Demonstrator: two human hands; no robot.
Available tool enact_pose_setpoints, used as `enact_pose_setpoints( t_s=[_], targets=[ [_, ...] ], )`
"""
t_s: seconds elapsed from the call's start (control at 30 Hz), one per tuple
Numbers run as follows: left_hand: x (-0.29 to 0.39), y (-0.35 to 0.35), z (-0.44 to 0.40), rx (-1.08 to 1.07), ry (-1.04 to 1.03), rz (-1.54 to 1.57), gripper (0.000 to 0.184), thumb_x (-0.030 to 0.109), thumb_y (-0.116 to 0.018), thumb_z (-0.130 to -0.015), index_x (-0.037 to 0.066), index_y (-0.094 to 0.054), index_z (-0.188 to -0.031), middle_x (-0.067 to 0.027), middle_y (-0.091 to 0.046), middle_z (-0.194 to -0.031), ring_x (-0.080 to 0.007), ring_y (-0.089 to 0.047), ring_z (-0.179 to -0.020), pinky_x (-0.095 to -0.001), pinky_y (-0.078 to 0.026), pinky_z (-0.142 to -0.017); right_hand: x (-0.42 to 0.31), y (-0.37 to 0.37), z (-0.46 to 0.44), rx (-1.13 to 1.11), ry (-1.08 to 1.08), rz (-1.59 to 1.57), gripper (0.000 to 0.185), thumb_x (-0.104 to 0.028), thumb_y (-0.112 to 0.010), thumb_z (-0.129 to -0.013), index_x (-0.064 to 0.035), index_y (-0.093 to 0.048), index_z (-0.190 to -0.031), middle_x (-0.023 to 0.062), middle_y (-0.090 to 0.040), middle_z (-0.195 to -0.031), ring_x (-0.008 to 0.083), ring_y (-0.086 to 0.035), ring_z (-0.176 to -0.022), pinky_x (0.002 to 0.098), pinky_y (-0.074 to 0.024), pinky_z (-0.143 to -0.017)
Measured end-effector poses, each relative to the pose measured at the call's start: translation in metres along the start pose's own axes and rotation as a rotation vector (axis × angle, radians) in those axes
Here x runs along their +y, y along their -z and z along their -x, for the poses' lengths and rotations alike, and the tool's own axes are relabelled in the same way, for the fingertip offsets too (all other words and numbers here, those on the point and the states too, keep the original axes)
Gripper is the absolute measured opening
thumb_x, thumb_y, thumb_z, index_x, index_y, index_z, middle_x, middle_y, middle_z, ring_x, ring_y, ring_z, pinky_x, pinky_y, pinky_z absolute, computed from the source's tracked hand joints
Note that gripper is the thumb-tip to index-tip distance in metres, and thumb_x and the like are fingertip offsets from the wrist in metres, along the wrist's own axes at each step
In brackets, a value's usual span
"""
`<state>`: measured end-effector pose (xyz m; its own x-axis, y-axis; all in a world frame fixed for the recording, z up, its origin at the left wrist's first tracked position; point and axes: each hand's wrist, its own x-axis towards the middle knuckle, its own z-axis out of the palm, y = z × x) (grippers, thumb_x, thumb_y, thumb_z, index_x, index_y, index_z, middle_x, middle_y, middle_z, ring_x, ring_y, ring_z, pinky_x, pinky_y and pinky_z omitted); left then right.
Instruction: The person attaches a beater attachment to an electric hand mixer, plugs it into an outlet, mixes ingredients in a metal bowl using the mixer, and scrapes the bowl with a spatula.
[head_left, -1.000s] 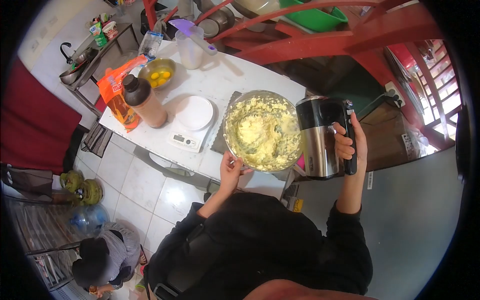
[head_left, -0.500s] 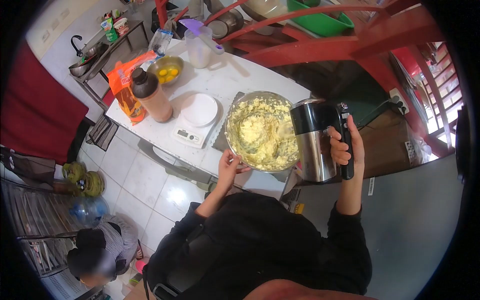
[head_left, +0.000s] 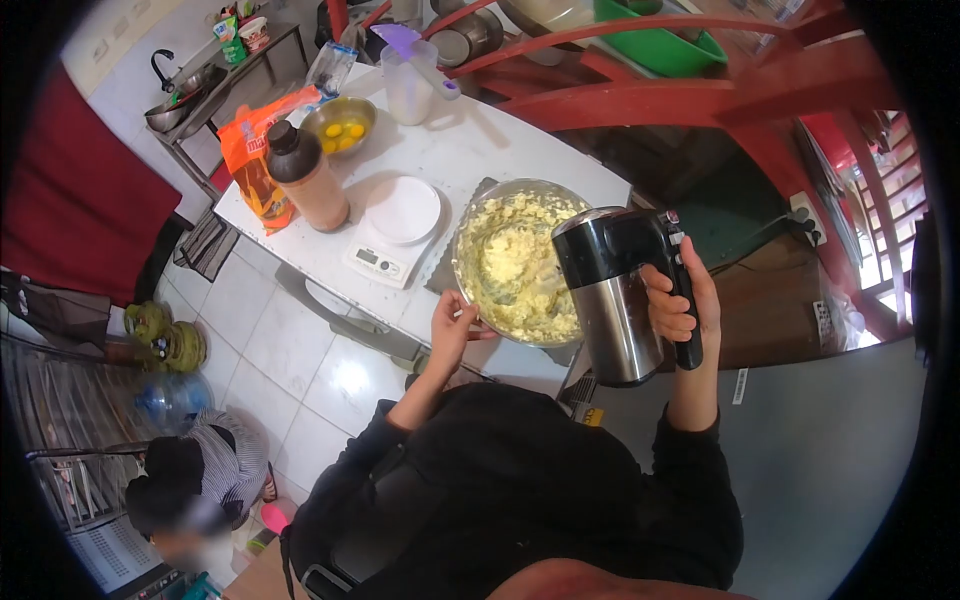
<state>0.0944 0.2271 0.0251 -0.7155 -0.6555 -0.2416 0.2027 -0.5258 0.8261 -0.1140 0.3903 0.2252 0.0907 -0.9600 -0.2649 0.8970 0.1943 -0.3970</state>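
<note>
Black and steel-coloured hand mixer (head_left: 622,322) at the right side of the bench (head_left: 505,160), overlapping the right rim of a large metal bowl (head_left: 458,250) in this view. Long axis of the mixer body runs far to near, slightly tilted: black end far and left, steel end near and right. Handle on the right side, roughly parallel to the body. Beater side faces left, into the bowl; beaters themselves too blurred to make out. Right hand (head_left: 706,300): fingers clamped round the handle. Left hand (head_left: 452,328): fingers closed on the bowl's near left rim, thumb and fingertips together there. Bowl contents: pale yellow, lumpy mixture (head_left: 505,255), heaped near the middle and smeared up the wall. Left of the bowl, well apart from the mixer: white scale (head_left: 400,225). Further left, a dark-capped bottle (head_left: 310,185), upright, just beside an orange packet (head_left: 245,145). Beyond the bottle, a small metal bowl (head_left: 368,118) with yolks (head_left: 342,135). Far edge: clear jug (head_left: 405,95), purple spatula (head_left: 400,40) laid across its top.
</note>
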Motion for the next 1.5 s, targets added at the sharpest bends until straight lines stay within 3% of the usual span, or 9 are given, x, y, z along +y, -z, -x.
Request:
enact_pose_setpoints(
  t_s=[0.3, 0.7, 0.8, 0.9, 1.03, 1.17, 1.27, 1.4, 1.5],
  targets=[
    [0.014, 0.006, -0.005, -0.04, 0.06, -0.04, 0.013, 0.005, -0.051, -0.081, 0.005, -0.038, -0.084, -0.0053, -0.05, -0.083, -0.0138, -0.056, -0.066, -0.0295, -0.056, -0.054, 0.011, -0.017, -0.001, -0.079, -0.079, -0.014, 0.052, -0.056, -0.031, -0.085, -0.0052, -0.036, -0.077, 0.003, -0.04, -0.051, 0.0102, -0.037, -0.032, 0.022, -0.0312, -0.028],
    [0.026, 0.023, -0.013, -0.079, 0.044, -0.227, 0.031, 0.008, -0.065, -0.074, 0.007, -0.041, -0.093, -0.0006, -0.046, -0.081, -0.0094, -0.052, -0.069, -0.0242, -0.051, -0.053, 0.016, -0.035, 0.015, -0.121, 0.054, 0.093, 0.05, -0.054, -0.03, -0.086, -0.0038, -0.034, -0.08, 0.0031, -0.039, -0.052, 0.0106, -0.038, -0.033, 0.0218, -0.0342, -0.03],
    [0.026, 0.024, -0.017, -0.054, -0.063, -0.292, 0.037, 0.008, -0.068, -0.071, 0.007, -0.041, -0.095, -0.0003, -0.044, -0.08, -0.0085, -0.049, -0.07, -0.0224, -0.05, -0.051, 0.017, -0.036, 0.02, -0.08, 0.073, 0.104, 0.044, -0.045, -0.044, -0.085, -0.0017, -0.037, -0.079, 0.004, -0.041, -0.051, 0.0114, -0.041, -0.034, 0.0233, -0.0357, -0.031],
    [0.022, 0.028, -0.023, -0.037, -0.122, -0.31, 0.045, 0.009, -0.072, -0.067, 0.008, -0.04, -0.099, -0.0016, -0.045, -0.08, -0.0094, -0.049, -0.07, -0.0226, -0.048, -0.054, 0.009, -0.057, 0.027, 0.168, 0.082, 0.823, 0.034, -0.028, -0.061, -0.077, 0.0009, -0.044, -0.075, 0.0055, -0.048, -0.051, 0.0116, -0.046, -0.037, 0.0238, -0.0381, -0.035],
    [0.015, 0.042, -0.034, 0.002, -0.256, -0.527, 0.061, 0.015, -0.077, -0.06, 0.006, -0.038, -0.106, -0.0045, -0.047, -0.082, -0.0131, -0.05, -0.071, -0.0254, -0.045, -0.06, 0.002, -0.085, 0.035, 0.61, -0.022, 1.601, 0.013, -0.001, -0.064, -0.063, 0.0026, -0.053, -0.069, 0.0083, -0.056, -0.058, 0.0117, -0.051, -0.046, 0.0218, -0.0413, -0.047],
    [0.019, 0.045, -0.038, 0.014, -0.281, -0.656, 0.072, 0.023, -0.081, -0.054, 0.006, -0.037, -0.108, -0.0067, -0.049, -0.084, -0.0171, -0.051, -0.072, -0.0274, -0.043, -0.064, -0.003, -0.084, 0.034, 0.794, 0.615, 2.076, 0.023, 0.003, -0.061, -0.054, 0.0042, -0.055, -0.076, 0.0077, -0.052, -0.06, 0.0081, -0.046, -0.058, 0.0219, -0.0385, -0.057],
    [0.021, 0.047, -0.039, 0.069, -0.305, -0.698, 0.074, 0.024, -0.082, -0.054, 0.006, -0.037, -0.109, -0.0069, -0.049, -0.084, -0.0181, -0.052, -0.072, -0.0278, -0.044, -0.064, -0.017, -0.057, 0.049, 0.858, 0.634, 1.904, 0.021, 0.002, -0.059, -0.054, 0.0037, -0.055, -0.075, 0.0059, -0.052, -0.059, 0.006, -0.045, -0.058, 0.0211, -0.0382, -0.056],
    [0.028, 0.046, -0.035, 0.215, -0.34, -0.742, 0.072, 0.021, -0.08, -0.056, 0.006, -0.036, -0.111, -0.0071, -0.049, -0.084, -0.0179, -0.052, -0.073, -0.0278, -0.044, -0.063, -0.033, 0.003, 0.067, 0.914, 1.033, 1.528, 0.026, 0.003, -0.061, -0.055, 0.0015, -0.053, -0.08, 0.003, -0.055, -0.065, 0.0079, -0.05, -0.059, 0.0208, -0.0401, -0.055],
    [0.035, 0.046, -0.035, 0.337, -0.378, -0.71, 0.07, 0.018, -0.078, -0.06, 0.007, -0.035, -0.114, -0.0066, -0.048, -0.085, -0.016, -0.052, -0.074, -0.0267, -0.045, -0.06, -0.06, 0.07, 0.082, 0.916, 1.084, 1.283, 0.037, 0.006, -0.059, -0.056, 0.0006, -0.045, -0.09, 0.0061, -0.055, -0.07, 0.0125, -0.053, -0.061, 0.0242, -0.044, -0.054]
  ],
)
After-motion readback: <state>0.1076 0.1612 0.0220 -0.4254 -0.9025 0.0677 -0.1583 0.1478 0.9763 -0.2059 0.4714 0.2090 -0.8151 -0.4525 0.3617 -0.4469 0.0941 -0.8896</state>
